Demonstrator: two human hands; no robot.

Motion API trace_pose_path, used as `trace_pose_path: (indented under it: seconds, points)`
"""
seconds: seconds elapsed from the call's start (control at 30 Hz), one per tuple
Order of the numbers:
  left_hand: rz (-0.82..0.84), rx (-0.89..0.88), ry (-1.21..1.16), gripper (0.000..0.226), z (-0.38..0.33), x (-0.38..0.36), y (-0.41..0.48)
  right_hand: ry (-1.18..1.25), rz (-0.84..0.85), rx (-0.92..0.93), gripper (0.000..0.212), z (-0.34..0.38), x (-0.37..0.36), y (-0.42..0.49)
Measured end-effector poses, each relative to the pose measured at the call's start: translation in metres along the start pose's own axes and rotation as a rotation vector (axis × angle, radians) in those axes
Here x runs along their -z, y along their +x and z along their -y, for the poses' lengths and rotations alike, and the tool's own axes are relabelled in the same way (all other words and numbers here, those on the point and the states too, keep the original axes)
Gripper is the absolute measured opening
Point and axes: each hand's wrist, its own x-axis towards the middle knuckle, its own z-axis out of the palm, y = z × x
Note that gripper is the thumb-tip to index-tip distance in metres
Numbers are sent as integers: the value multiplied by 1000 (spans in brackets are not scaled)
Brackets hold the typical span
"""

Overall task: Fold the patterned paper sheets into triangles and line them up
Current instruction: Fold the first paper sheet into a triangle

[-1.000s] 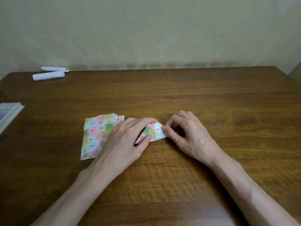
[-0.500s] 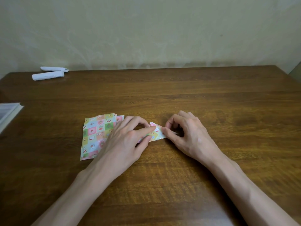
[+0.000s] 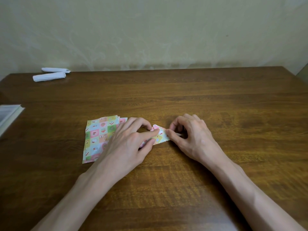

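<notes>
A: Where is the paper they are folding?

B: The small folded sheet (image 3: 161,135) lies on the table (image 3: 183,97), right between the two hands. It is just to the right of the stack of patterned sheets (image 3: 98,135).

A: Which way does it lie?

B: It is long and thin. Its long side slants from low on the left up to the right. One end is under the left hand (image 3: 126,144) and the other end is at the right hand (image 3: 191,139). Both hands touch it, so neither is nearer.

A: What are the fingers doing?

B: The left hand pinches the sheet. Its pointer finger (image 3: 150,133) lies along the top and its thumb is at the low edge. The right hand pinches the right end with its thumb (image 3: 173,136) and a bent finger. The other fingers are curled in.

A: What comes next, do you think?

B: I think the left pointer finger must rub along that slanted fold to make it sharp, while the right hand keeps the end from sliding.

A: Has anything changed from a second ago?

B: Yes. A second ago more of the sheet showed and it stood taller. Now the left pointer finger has slid over its middle, and it looks flatter. The right hand has hardly moved. The stack has stayed put. No triangles are lined up yet.
</notes>
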Motion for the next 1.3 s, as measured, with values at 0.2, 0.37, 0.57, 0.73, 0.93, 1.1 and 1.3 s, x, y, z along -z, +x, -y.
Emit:
trace_pose_path:
  seconds: [0.2, 0.37, 0.57, 0.73, 0.93, 1.1, 1.3]
  points:
    - [20, -15, -7, 35, -1, 1, 1, -1, 5, -7, 15, 1, 1, -1]
    - [32, -20, 3, 36, 1, 1, 2, -18, 2, -32, 14, 2, 0, 0]
    - [37, -18, 9, 36, 1, 2, 2, -49, 4, -63, 17, 3, -2, 1]
    - [34, -28, 57, 37, -2, 3, 1, -58, 0, -67, 17, 4, -2, 2]
    - [16, -33, 42, 35, -3, 3, 3, -58, -21, -62, 16, 4, -4, 2]
    - [38, -42, 48, 41, 0, 4, 2, -16, -34, 3, 8, 5, -2, -2]
    - [55, -85, 104, 43, 3, 5, 0, -36, 3, 15, 10, 4, -2, -1]
